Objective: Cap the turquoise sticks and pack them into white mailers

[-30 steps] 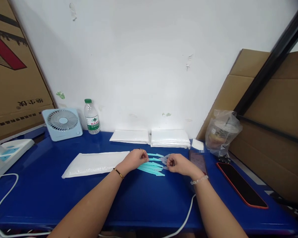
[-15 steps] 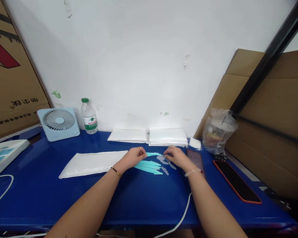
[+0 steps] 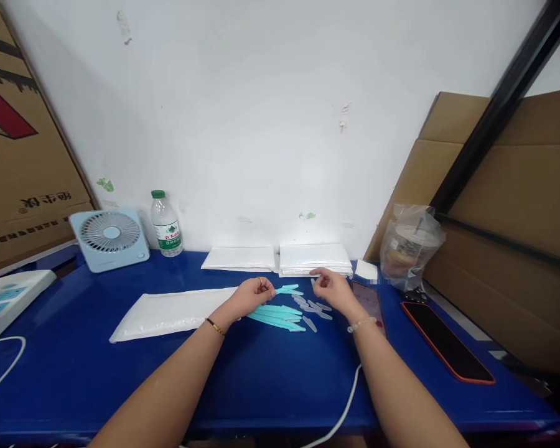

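My left hand [image 3: 254, 297] is closed in a pinch on slim teal plastic sticks [image 3: 288, 290], shaped like eyebrow razors, whose ends fan out to the right. Below it on the table lie several more teal sticks [image 3: 280, 317], partly behind the hand. My right hand [image 3: 332, 291] pinches a small translucent plastic cap [image 3: 313, 284] between thumb and forefinger. Several loose caps [image 3: 312, 306] lie scattered between the two hands. Under and left of my left wrist rests a white padded mailer [image 3: 168, 311].
Stacked white mailers [image 3: 238, 257] stand along the wall, a second stack [image 3: 315, 256] beside them. A fan [image 3: 112, 235] and a water bottle [image 3: 167, 227] are at left. Two phones [image 3: 448, 342] [image 3: 368, 302] and a bagged drink cup [image 3: 408, 252] are at right. A white cable [image 3: 348, 410] crosses the front edge.
My right hand has lifted away from the loose caps with one cap in its pinch. My left hand stays nearly in place, still pinching the teal sticks. The view has shifted slightly.
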A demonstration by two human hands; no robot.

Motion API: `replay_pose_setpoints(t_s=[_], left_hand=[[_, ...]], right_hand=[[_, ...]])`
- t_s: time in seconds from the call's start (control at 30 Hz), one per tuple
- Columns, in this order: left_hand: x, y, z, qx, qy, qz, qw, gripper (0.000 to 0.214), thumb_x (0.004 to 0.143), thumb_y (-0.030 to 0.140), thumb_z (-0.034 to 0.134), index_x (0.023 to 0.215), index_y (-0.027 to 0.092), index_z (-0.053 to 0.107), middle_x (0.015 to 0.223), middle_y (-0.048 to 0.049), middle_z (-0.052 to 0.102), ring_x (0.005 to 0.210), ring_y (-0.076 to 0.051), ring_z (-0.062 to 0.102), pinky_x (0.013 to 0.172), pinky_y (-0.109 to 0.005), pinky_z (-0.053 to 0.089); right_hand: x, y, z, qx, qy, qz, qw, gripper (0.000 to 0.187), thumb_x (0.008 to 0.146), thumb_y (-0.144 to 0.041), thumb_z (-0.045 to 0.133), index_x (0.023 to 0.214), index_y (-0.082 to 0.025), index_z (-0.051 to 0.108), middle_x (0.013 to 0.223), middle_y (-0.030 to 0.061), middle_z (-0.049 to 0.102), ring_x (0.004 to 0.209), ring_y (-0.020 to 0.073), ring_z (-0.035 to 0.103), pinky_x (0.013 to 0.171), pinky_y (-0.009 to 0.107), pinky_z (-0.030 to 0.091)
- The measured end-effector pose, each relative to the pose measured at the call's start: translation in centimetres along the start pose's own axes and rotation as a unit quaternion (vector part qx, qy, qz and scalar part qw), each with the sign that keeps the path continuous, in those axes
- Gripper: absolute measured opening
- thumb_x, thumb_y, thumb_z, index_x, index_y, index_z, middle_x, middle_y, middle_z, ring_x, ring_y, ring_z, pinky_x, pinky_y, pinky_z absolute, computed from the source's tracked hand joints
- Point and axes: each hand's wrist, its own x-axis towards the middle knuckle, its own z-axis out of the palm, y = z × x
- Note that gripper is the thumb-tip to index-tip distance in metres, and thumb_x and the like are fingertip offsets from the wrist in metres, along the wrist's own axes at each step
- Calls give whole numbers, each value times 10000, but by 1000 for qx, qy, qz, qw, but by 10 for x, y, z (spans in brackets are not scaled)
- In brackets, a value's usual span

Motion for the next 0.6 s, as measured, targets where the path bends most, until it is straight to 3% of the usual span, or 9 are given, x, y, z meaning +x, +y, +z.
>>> replay_pose_setpoints(t_s=[0.1,0.17,0.27,0.6], left_hand=[[0,3,-1,-30,2,2,1000,329,707,470,591,783,153,548,685,7,539,600,-104,501,580,-228,401],[0,4,-1,-39,4,2,999,344,705,487,592,784,155,548,698,5,542,601,-100,498,583,-227,401],[-1,5,-1,-47,4,0,999,368,700,510,591,785,155,542,702,6,542,597,-96,492,588,-229,401],[-1,5,0,-43,-5,11,999,377,716,509,584,805,145,546,699,2,534,604,-94,486,585,-224,400]], right_hand=[[-6,-15,0,254,46,26,966,186,692,-251,614,861,-185,571,620,-28,571,596,147,614,540,237,455],[-10,-25,3,335,55,30,940,211,685,-308,665,817,-179,564,654,-7,603,629,155,633,523,224,456],[-14,-31,8,358,49,23,932,243,672,-338,704,792,-170,575,681,17,636,588,137,618,479,205,433],[-15,-34,21,306,-7,21,952,264,675,-376,703,785,-168,582,638,24,648,558,138,614,487,222,453]])
